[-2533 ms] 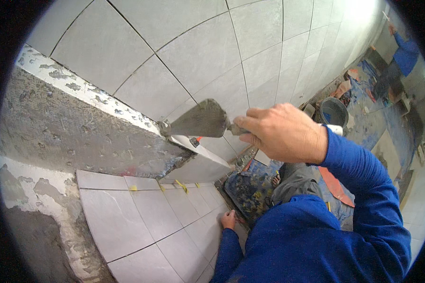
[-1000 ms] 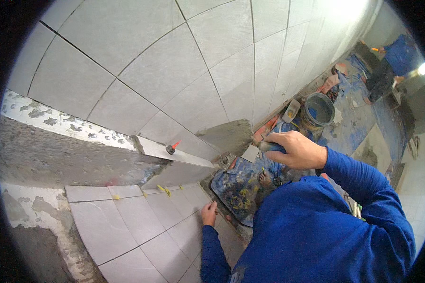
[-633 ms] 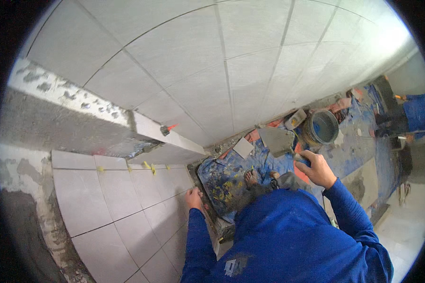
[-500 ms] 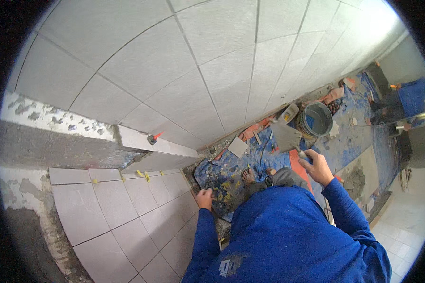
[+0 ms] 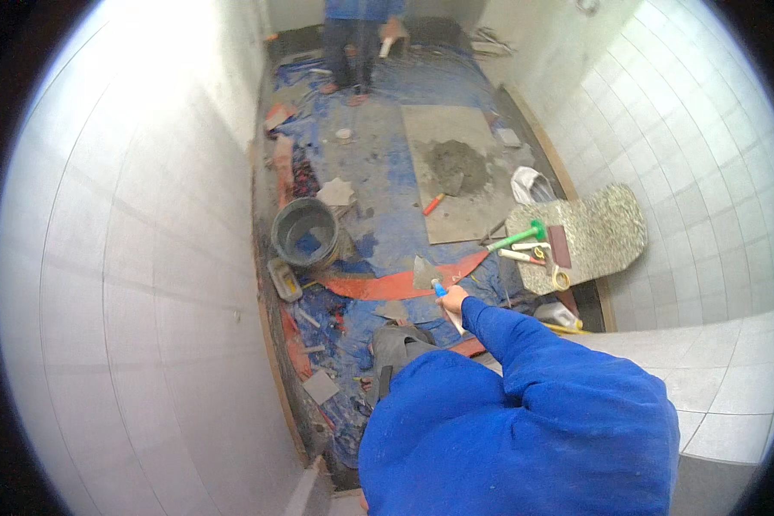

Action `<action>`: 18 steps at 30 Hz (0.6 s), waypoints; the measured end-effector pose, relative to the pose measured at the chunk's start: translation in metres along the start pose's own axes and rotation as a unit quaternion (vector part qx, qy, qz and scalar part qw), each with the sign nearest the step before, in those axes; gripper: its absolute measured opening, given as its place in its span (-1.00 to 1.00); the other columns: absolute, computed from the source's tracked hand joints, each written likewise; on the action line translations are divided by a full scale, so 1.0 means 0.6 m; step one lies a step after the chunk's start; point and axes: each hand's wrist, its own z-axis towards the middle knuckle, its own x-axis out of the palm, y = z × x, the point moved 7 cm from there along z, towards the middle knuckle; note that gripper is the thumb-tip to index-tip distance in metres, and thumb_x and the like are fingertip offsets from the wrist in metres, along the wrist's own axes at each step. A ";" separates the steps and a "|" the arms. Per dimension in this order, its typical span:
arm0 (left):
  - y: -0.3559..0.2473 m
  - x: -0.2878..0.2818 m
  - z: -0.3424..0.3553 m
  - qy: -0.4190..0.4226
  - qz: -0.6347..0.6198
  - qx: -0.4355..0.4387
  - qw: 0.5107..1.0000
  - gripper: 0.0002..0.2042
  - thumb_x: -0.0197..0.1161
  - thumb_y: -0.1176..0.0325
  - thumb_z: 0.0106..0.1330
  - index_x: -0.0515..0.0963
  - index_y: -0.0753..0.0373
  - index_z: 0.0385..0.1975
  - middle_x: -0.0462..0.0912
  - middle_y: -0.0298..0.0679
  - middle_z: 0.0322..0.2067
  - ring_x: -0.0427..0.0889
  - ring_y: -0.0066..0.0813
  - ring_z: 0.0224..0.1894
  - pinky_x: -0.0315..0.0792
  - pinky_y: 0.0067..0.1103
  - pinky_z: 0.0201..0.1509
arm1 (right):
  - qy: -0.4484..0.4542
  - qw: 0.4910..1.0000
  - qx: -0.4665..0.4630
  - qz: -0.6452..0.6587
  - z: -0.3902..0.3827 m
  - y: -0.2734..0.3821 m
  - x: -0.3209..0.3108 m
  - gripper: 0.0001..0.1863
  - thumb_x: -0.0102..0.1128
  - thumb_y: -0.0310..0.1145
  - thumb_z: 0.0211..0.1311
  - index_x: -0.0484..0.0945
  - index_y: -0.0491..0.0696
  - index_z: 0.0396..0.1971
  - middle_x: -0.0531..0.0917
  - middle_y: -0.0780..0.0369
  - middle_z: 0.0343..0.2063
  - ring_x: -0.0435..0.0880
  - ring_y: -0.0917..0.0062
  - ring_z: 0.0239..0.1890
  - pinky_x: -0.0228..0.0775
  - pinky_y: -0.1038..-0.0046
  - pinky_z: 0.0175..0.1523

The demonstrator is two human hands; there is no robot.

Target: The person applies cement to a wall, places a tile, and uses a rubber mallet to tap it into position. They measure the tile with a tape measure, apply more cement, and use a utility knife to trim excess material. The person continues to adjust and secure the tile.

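My right hand (image 5: 452,299) is closed around the blue handle of a trowel (image 5: 424,273). The trowel's grey, mortar-smeared blade points away from me, above an orange-red strip (image 5: 378,286) on the floor covering. Just below the hand a pale strip shows, and I cannot make out what it is. At the lower edge, beside my blue top, is a sliver of skin, perhaps my left hand (image 5: 363,501); its fingers are hidden. Farther off, a grey mortar heap (image 5: 457,166) lies on a flat board (image 5: 473,225), with a red-handled trowel (image 5: 435,203) at its near side.
A dark bucket (image 5: 305,234) stands by the left tiled wall, near a small pale container (image 5: 284,280). On the right, a speckled stone slab (image 5: 606,228) carries a green-handled tool (image 5: 516,236) and a tape roll (image 5: 561,278). Another person (image 5: 353,39) stands at the far end.
My view has swung right, so the mortar board and stone slab come toward the middle. The trowel stays in my right hand. My left hand has nearly left the picture.
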 end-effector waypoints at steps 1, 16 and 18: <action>-0.025 0.005 0.006 0.008 0.016 0.009 1.000 -0.65 0.32 0.09 0.31 0.60 0.31 -0.49 0.62 -0.10 -0.51 0.60 -0.33 -0.46 0.49 -0.36 -0.31 | -0.022 0.999 0.024 0.004 0.015 -0.028 -0.009 -0.77 0.38 -0.38 0.11 0.64 -0.26 -0.38 0.69 0.05 -0.54 0.69 0.29 -0.57 0.52 0.22 -0.51; -0.417 0.218 -0.065 0.123 0.266 0.117 0.949 -0.67 0.24 0.12 0.43 0.62 0.30 -0.40 0.66 -0.13 -0.44 0.61 -0.37 -0.46 0.54 -0.42 -0.30 | -0.064 0.873 0.264 0.405 0.413 -0.255 -0.070 -0.86 0.18 -0.52 0.29 0.46 -0.20 -0.46 0.47 0.13 -0.71 0.46 0.32 -0.78 0.16 0.25 -0.72; -0.476 0.260 -0.075 0.148 0.291 0.160 0.932 -0.67 0.23 0.12 0.44 0.62 0.30 -0.39 0.67 -0.13 -0.43 0.61 -0.38 -0.46 0.54 -0.43 -0.30 | -0.089 0.888 0.200 0.403 0.488 -0.229 -0.148 -0.87 0.16 -0.48 0.32 0.49 -0.18 -0.44 0.49 0.16 -0.70 0.48 0.33 -0.74 0.24 0.24 -0.68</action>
